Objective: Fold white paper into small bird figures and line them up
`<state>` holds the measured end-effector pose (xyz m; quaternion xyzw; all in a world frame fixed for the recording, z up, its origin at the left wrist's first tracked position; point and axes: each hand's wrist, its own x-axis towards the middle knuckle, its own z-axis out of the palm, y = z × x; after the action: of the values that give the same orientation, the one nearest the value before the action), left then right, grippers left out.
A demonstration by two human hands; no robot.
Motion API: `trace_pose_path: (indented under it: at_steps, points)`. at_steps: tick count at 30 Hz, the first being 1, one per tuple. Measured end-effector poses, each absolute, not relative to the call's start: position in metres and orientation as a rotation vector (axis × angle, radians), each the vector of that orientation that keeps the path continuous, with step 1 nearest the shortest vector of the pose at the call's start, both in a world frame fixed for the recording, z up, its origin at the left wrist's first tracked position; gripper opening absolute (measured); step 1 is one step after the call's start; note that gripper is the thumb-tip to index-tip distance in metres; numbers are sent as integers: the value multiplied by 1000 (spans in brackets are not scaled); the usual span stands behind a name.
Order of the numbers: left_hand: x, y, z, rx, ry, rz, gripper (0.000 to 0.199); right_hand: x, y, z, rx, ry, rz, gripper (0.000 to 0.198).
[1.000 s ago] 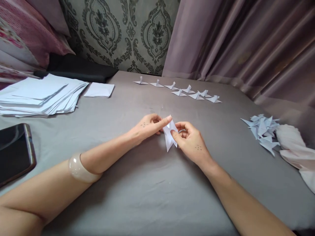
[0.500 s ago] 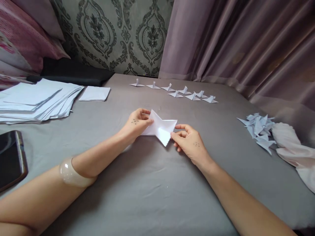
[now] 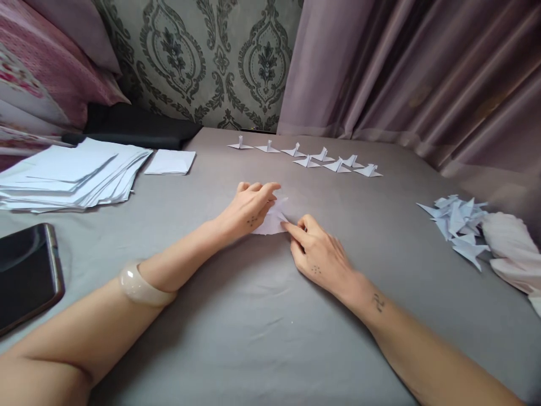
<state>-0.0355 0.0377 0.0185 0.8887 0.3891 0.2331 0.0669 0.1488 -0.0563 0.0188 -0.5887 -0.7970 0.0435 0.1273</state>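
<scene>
1. I see a folded white paper piece (image 3: 273, 221) lying flat on the grey bed sheet (image 3: 236, 338), near the middle of the view. It shows pointed corners and crisp creases; much of it is hidden under the hands.
2. My left hand (image 3: 249, 210) lies palm down on the paper's left part, fingers stretched out and pressing it flat, not clenched around it.
3. My right hand (image 3: 315, 254) touches the paper's right edge with its fingertips, index finger pressing on a fold; the other fingers are loosely curled and grasp nothing.
4. A pale bangle (image 3: 141, 286) sits on my left forearm.
5. Beyond the hands, a row of small folded paper birds (image 3: 308, 157) stands on the sheet.
6. To the right lies a loose heap of folded paper pieces (image 3: 459, 224) beside a white cloth (image 3: 509, 248).
7. To the left I see a stack of white sheets (image 3: 71, 175), a small folded sheet (image 3: 170, 162) and a dark phone (image 3: 25, 270).
</scene>
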Motion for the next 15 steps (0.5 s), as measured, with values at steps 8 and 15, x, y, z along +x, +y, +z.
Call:
trace_pose_path:
  at_steps: [8,15]
  points:
    - [-26,4,29,3041,1050,709,25,149,-47,21,-1796,-2388,188,38]
    - [-22,-16,22,3152,1175,290,25,153,-37,17,-1732,-2266,295,35]
